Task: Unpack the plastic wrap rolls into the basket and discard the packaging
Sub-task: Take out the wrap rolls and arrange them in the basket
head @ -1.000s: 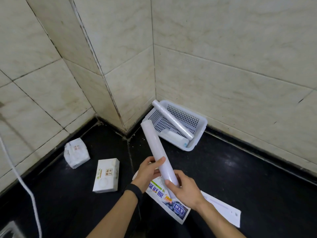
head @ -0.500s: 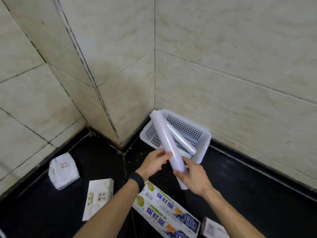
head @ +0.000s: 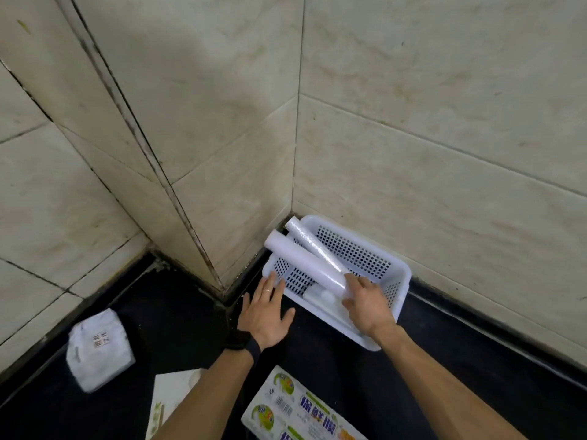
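A white perforated basket [head: 394, 274] sits on the black counter in the tiled corner. My right hand [head: 368, 304] grips the near end of a white plastic wrap roll [head: 303, 263], which lies slanted over the basket's left side. A second roll [head: 313, 241] rests diagonally in the basket just behind it, and a smaller white item [head: 320, 295] lies on the basket floor. My left hand [head: 265, 312] is flat with fingers spread, its fingertips at the basket's near-left rim. The printed packaging box [head: 298, 411] lies near the bottom edge.
A white wrapped tissue pack [head: 98, 347] lies on the counter at the left. Another white box [head: 171, 398] is partly hidden behind my left forearm. Tiled walls close in behind and to the left of the basket.
Both hands carried the roll forward over the basket. My left hand let go of the roll and now rests spread by the basket rim; my right hand still holds it.
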`<state>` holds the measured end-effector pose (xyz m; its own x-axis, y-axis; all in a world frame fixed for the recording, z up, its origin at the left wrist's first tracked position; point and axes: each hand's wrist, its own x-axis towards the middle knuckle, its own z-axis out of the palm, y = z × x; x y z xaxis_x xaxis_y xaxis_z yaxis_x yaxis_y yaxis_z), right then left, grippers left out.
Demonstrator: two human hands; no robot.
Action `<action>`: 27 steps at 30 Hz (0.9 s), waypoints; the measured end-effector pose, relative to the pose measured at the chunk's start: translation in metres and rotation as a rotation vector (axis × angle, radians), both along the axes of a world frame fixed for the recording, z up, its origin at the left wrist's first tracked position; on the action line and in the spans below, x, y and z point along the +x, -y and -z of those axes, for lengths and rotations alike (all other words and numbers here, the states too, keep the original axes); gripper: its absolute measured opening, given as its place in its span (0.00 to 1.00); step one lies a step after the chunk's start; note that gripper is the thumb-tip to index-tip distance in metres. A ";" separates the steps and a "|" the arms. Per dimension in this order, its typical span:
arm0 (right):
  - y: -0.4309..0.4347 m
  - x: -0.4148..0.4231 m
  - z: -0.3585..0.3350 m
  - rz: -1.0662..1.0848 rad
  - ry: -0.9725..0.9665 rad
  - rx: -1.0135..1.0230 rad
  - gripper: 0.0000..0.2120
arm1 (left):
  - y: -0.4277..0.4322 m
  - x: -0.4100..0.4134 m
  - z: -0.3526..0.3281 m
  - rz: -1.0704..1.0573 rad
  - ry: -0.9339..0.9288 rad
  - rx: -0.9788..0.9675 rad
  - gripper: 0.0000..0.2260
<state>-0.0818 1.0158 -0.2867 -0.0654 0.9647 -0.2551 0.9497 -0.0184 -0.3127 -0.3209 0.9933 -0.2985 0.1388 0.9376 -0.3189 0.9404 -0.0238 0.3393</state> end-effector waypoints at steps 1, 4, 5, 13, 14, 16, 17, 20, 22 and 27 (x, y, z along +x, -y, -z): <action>-0.001 -0.001 0.005 0.019 -0.002 -0.002 0.24 | 0.000 0.001 0.003 -0.003 -0.004 0.015 0.31; -0.003 0.000 0.015 0.065 -0.008 -0.013 0.25 | 0.001 0.005 0.006 -0.013 -0.007 0.052 0.32; -0.004 0.001 0.017 0.075 -0.012 -0.005 0.25 | 0.001 0.006 0.007 -0.014 -0.010 0.054 0.32; -0.014 0.005 0.018 0.070 0.014 -0.015 0.27 | 0.003 0.009 0.009 -0.019 -0.014 0.047 0.36; -0.011 0.006 0.019 0.076 0.040 -0.025 0.27 | 0.003 0.009 0.009 -0.018 -0.012 0.047 0.37; -0.006 0.005 0.021 0.131 0.085 -0.055 0.26 | 0.003 0.011 0.008 -0.020 -0.010 0.042 0.38; -0.004 0.004 0.021 0.160 0.105 -0.066 0.25 | 0.002 0.011 0.008 -0.021 -0.012 0.037 0.38; -0.005 -0.003 0.021 0.181 0.150 -0.066 0.24 | 0.001 0.012 0.009 -0.021 -0.023 0.028 0.39; -0.007 -0.004 0.021 0.180 0.119 -0.047 0.25 | 0.001 0.012 0.009 -0.019 -0.023 0.026 0.39; -0.012 0.010 0.023 0.183 -0.004 0.054 0.19 | 0.002 0.012 0.007 -0.018 -0.027 0.030 0.38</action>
<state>-0.0721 1.0274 -0.3098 0.1116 0.9729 -0.2026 0.9306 -0.1738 -0.3221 -0.3089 0.9911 -0.3052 0.1139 0.9490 -0.2939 0.9496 -0.0171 0.3130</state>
